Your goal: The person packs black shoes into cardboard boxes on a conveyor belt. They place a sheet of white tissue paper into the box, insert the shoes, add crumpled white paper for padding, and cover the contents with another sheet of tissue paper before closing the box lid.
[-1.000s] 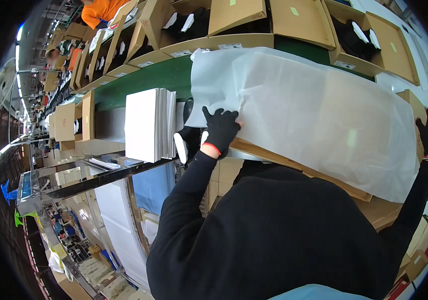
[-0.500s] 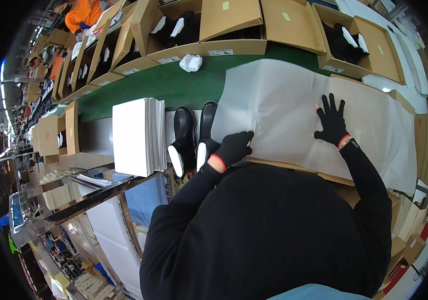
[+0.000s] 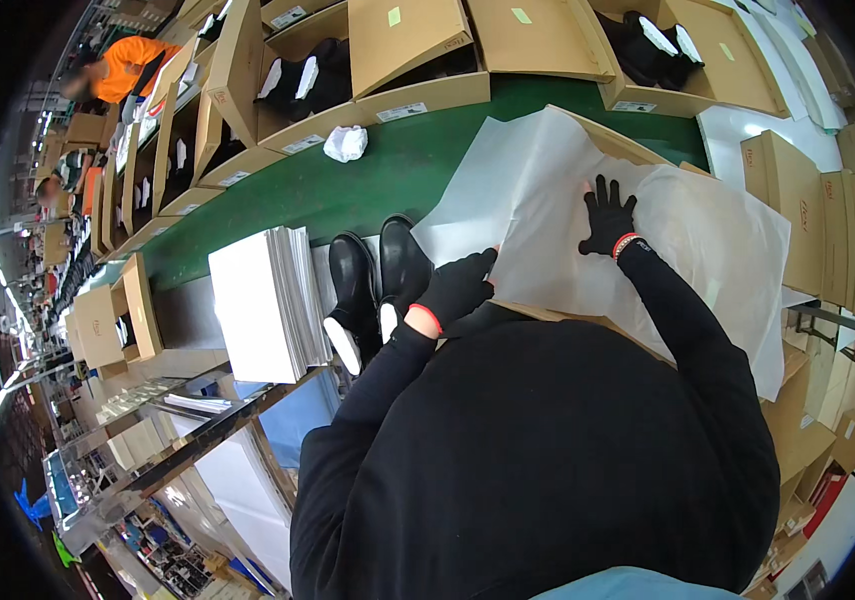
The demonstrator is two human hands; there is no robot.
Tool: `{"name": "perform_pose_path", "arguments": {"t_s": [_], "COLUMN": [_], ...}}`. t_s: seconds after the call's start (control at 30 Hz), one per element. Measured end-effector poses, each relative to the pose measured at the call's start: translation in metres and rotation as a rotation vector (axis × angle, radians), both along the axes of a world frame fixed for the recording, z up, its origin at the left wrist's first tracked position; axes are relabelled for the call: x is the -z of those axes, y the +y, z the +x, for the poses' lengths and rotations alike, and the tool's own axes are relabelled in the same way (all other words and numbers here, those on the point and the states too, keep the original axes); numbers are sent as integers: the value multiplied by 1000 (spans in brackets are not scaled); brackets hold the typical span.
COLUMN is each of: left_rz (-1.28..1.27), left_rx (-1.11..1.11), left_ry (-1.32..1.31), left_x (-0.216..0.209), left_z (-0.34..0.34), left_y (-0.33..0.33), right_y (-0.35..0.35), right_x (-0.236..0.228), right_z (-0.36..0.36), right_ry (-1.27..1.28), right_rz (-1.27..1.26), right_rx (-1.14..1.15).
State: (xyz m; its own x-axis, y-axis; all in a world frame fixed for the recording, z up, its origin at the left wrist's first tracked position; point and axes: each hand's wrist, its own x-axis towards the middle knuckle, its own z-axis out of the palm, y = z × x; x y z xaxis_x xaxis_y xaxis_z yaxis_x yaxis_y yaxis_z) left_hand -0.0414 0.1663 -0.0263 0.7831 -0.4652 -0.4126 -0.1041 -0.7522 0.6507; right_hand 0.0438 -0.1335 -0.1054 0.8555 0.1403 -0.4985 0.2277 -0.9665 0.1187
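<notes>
A large sheet of translucent white tissue paper [image 3: 548, 215] lies over an open cardboard box [image 3: 616, 142] in front of me. My right hand [image 3: 611, 218], in a black glove with a bare fingertip, presses on the sheet with fingers spread. My left hand [image 3: 456, 290], also gloved, is closed at the sheet's near left edge, apparently pinching it. Beside that hand stands a pair of black boots, the left boot [image 3: 353, 285] and the right boot [image 3: 404, 262], both with white stuffing at their near ends. The paper hides the box's inside.
A stack of white sheets [image 3: 266, 305] stands left of the boots. Open boxes [image 3: 428, 97] holding black boots line the far side of the green table [image 3: 278, 195]. A crumpled white wad [image 3: 346, 143] lies before them. Closed boxes [image 3: 798, 215] stand at right. Co-workers [image 3: 128, 65] are at far left.
The sheet's far left part has been drawn inward, baring more of the box's far rim and the right boot. The sheet now bulges and creases between my hands. The view has shifted slightly.
</notes>
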Motion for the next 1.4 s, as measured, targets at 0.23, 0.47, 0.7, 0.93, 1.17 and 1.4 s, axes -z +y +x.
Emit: {"name": "perform_pose_path", "arguments": {"t_s": [0.23, 0.47, 0.7, 0.93, 1.17, 1.4], "left_rz": [-43, 262, 307, 343, 215, -163], "left_rx": [-133, -568, -843, -1062, -781, -385], "left_ry": [-230, -318, -154, -473, -632, -543], "left_x": [-2, -87, -24, -31, -201, -264], "left_z": [-30, -94, -168, -156, -82, -17], "left_y": [13, 141, 154, 200, 204, 138], "right_y": [1, 3, 15, 16, 24, 86], "right_x": [-10, -3, -10, -2, -30, -187], "right_z": [-22, -68, -65, -66, -50, -39], "right_ry": [-36, 46, 38, 64, 78, 132], "right_rz": [59, 51, 72, 24, 125, 1341], "right_rx": [-114, -175, -203, -241, -219, -168]}}
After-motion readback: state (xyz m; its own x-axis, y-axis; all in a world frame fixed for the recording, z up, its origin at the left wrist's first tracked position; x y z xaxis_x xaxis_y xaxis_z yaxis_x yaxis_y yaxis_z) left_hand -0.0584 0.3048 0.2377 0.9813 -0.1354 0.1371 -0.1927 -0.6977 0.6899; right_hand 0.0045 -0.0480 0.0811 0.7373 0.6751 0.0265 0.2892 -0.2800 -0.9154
